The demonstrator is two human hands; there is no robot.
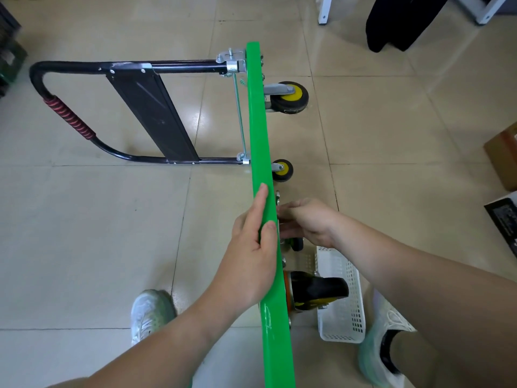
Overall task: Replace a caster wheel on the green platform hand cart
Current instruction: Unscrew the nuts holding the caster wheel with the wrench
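Note:
The green platform cart (258, 130) stands on its side edge on the tiled floor, its black handle (92, 107) folded out to the left. My left hand (251, 253) grips the platform's top edge, thumb on the underside. My right hand (307, 222) is at the underside, fingers curled on a small part at a metal caster plate (277, 200); what it pinches is hidden. Two yellow-hubbed casters (289, 97) (282, 170) sit further along. A large black and yellow caster (316, 289) is close to me.
A white perforated basket (344, 298) lies on the floor under the near caster. My two shoes (151, 312) (389, 340) flank the platform. Cardboard boxes (503, 161) stand at the right, white furniture legs (324, 9) and a dark bag (400, 21) at the back.

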